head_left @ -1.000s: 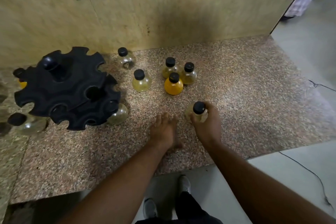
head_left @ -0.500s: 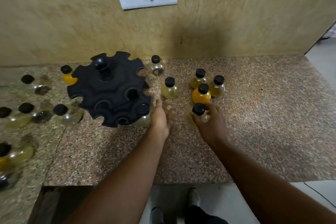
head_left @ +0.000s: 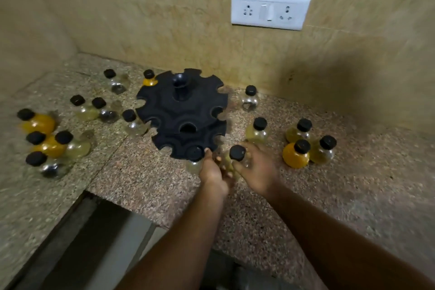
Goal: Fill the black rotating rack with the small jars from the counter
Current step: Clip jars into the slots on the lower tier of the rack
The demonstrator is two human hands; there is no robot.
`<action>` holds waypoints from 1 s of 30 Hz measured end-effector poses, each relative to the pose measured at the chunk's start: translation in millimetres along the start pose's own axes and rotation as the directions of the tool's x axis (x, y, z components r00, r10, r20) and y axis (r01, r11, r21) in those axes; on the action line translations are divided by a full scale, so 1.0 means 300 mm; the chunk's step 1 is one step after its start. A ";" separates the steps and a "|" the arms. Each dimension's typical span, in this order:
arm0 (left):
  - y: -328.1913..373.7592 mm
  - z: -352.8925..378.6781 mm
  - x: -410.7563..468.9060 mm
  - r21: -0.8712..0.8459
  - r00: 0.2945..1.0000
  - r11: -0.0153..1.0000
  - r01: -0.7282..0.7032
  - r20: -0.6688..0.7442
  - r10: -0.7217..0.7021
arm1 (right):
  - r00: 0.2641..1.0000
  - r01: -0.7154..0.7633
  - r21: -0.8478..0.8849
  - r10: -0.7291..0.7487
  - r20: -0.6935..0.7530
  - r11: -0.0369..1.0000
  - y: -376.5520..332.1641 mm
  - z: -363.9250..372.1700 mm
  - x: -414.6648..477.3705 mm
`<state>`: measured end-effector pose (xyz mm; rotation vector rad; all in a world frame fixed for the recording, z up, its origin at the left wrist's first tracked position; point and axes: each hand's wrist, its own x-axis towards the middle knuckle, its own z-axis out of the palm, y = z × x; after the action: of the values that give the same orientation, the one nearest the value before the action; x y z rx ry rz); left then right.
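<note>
- We read no label or writing on any jar.
- Our right hand (head_left: 256, 169) grips a pale jar (head_left: 237, 155) just right of the black rack (head_left: 182, 113) at frame centre.
- Our left hand (head_left: 213, 169) — fingers half curled, holding nothing — touches the rack's near rim.
- One jar (head_left: 195, 156) sits in a rack slot; five stand on the tabletop (head_left: 353, 183) to the right, roughly ten to the left — blurred.
</note>
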<state>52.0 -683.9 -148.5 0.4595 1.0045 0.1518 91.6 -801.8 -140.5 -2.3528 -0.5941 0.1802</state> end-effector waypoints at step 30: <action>0.063 -0.171 0.029 0.550 0.839 0.704 -0.449 -0.013 0.545 | 0.990 0.045 0.086 -0.056 0.130 0.995 -0.103 0.126 0.187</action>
<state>15.1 -648.8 -170.1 1.2568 1.0705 0.4169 119.1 -733.1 -146.7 -2.2553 -0.6965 0.3341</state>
